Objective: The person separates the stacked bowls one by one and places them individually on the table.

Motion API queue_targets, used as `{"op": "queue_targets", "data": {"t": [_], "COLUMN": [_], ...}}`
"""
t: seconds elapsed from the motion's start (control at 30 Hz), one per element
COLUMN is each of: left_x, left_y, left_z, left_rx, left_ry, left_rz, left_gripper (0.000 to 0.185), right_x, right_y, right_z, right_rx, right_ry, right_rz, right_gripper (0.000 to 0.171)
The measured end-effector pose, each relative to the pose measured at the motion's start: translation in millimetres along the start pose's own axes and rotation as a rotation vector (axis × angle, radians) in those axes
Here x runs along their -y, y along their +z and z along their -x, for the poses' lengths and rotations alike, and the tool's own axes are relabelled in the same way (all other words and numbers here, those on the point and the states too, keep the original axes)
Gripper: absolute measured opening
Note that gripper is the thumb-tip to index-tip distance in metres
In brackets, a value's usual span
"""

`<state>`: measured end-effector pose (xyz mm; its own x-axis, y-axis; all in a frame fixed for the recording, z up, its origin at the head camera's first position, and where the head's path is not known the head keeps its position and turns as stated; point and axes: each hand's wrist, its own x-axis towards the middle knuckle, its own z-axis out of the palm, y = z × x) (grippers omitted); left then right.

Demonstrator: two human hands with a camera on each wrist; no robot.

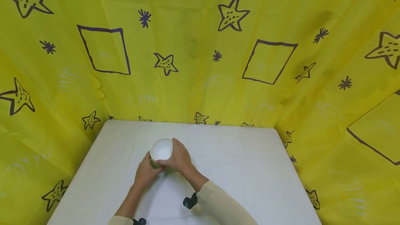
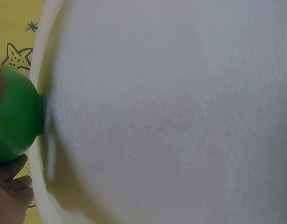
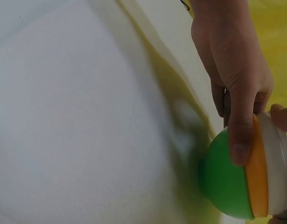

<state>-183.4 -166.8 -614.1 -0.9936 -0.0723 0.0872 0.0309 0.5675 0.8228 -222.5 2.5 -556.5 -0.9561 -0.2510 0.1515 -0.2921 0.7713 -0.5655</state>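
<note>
On table (image 1: pixel 250 169): bowls (image 1: pixel 161 149), stacked, white on top
Left hand (image 1: pixel 146 171): gripping the bowls
Right hand (image 1: pixel 178 158): gripping them too

Both forearms in cream sleeves reach forward and converge. The left hand (image 1: pixel 145 172) and right hand (image 1: pixel 179 159) meet side by side, fingers (image 3: pixel 240 135) curled in a shared grip.

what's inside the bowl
The bowl, held by both hands, shows a bare white inside in the head view. The near inner wall is hidden behind its rim.
</note>
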Motion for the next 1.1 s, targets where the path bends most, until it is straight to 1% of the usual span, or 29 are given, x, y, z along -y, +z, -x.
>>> {"op": "queue_targets", "data": {"t": [0.17,0.37,0.5,0.7,1.0,1.1], "left_x": [0.7,3.4,4.8,3.9,2.5,3.0], "left_y": [1.3,3.2,3.9,4.2,4.6,4.4], "left_z": [0.0,-0.8,-1.2,-2.0,-2.1,-1.9], "left_rx": [-0.023,-0.027,-0.029,-0.026,-0.044,-0.041], "left_ry": [0.003,0.009,0.016,0.013,0.022,0.02], "left_rz": [-0.014,-0.018,-0.018,-0.015,-0.013,-0.007], "left_gripper": [0.09,0.092,0.093,0.093,0.092,0.092], "right_x": [-0.3,-1.5,-0.9,0.5,-0.1,-2.2], "right_y": [-1.8,-4.1,-7.8,-16.6,-31.2,-35.0], "right_z": [-0.9,-1.4,-1.2,-0.7,2.3,2.5], "right_rx": [-0.003,-0.011,-0.023,-0.057,-0.134,-0.151], "right_ry": [0.003,0.015,0.011,-0.012,-0.015,-0.009], "right_rz": [-0.028,-0.071,-0.079,-0.083,-0.099,-0.096], "right_gripper": [0.104,0.102,0.101,0.099,0.094,0.094]}}
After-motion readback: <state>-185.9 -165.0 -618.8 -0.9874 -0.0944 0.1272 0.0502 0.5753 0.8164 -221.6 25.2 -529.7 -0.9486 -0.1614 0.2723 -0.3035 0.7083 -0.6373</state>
